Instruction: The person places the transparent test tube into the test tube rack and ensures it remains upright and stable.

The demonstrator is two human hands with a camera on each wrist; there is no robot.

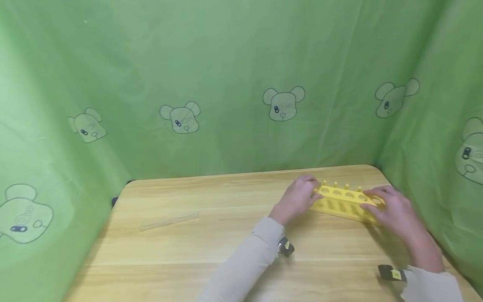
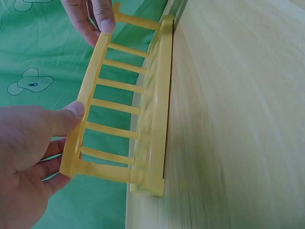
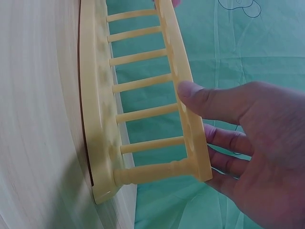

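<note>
A yellow test tube rack stands at the right rear of the table, with a row of round holes along its top plate and short pegs behind. My left hand grips the left end of the top plate, thumb on the near edge and fingers round the far side. At the opposite end my right hand holds the same plate, its thumb on the near edge. Both wrist views show thin rods between the top plate and the base, which sits close on the tabletop.
Clear, thin glass-like tubing lies slantwise on the left part of the wooden table. Green curtains with bear-head prints hang behind the table and along both sides.
</note>
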